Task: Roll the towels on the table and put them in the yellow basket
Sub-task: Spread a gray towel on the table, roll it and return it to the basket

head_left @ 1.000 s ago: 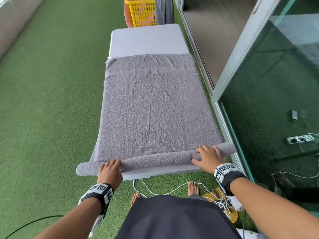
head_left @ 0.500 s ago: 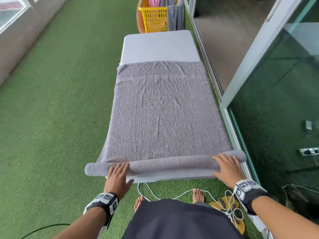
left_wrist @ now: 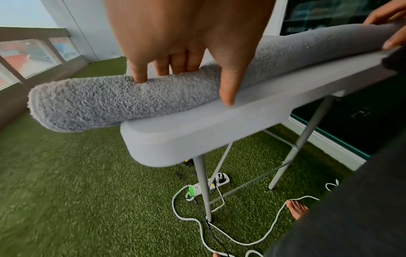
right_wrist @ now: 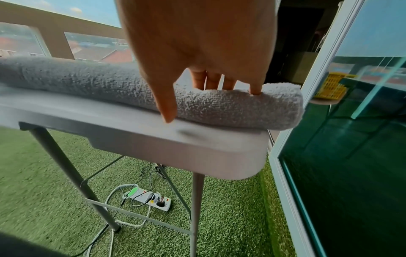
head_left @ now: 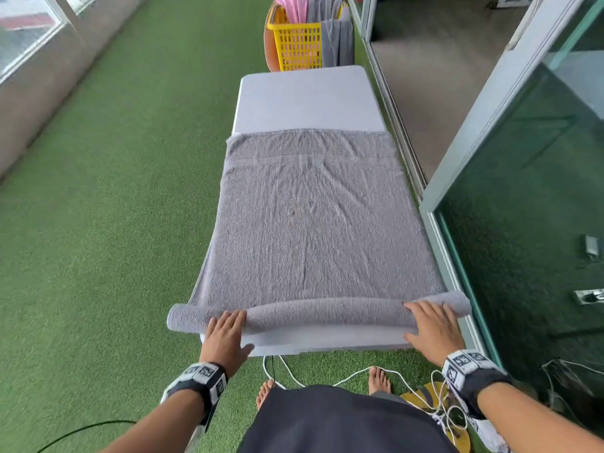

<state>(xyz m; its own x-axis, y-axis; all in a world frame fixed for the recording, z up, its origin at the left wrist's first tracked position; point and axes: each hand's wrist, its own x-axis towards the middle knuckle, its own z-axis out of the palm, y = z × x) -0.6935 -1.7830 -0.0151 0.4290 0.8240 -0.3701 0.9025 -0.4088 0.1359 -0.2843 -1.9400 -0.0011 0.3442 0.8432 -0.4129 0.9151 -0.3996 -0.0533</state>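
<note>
Two hands work one grey towel (head_left: 310, 223) spread along the tabletop (head_left: 307, 96). From the head view, the left hand (head_left: 225, 335) and right hand (head_left: 433, 325) lie flat on a thin roll at the near edge, set wide apart, likely to keep it even. The yellow basket (head_left: 295, 44) stands past the far end, its inside cut off.

Left wrist: straight fingers (left_wrist: 139, 73) press the roll, whose left end overhangs the tabletop.

Right wrist: fingers (right_wrist: 256, 87) extended, thumb at the roll's near side; fingertips sink into the pile, partly hidden.

Green turf floor (head_left: 98, 223) (daylit), glass door (head_left: 523, 207) alongside.
</note>
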